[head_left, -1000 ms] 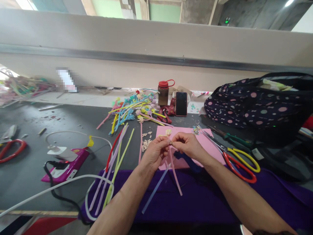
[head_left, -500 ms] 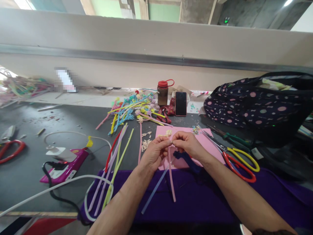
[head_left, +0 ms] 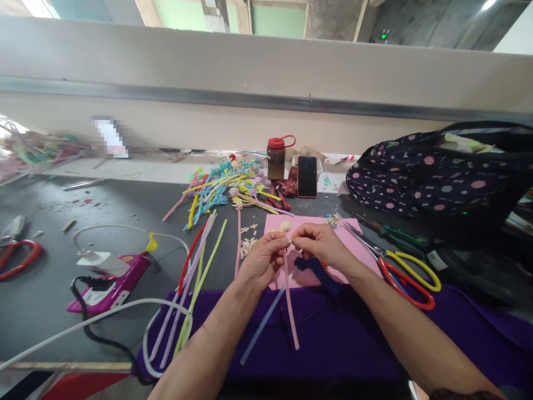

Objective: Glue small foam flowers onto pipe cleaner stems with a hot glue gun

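Your left hand and right hand meet fingertip to fingertip over the one pink sheet, both pinched on the top end of a single pink stem that hangs down from the pinch to the purple cloth; what sits at the very tip between your fingers is too small to tell. One pale blue stick lies slanted on the cloth just beside the stem. To your left, a loose fan of long stems in red, lilac and yellow-green lies on the dark table, too overlapped to count. Beyond the sheet is one heap of finished coloured stems, one red-capped bottle and one phone propped upright beside it. Two pairs of scissors lie to your right, yellow-handled and red-handled, crossing. One spotted bag stands behind them. One magenta glue gun lies at left.
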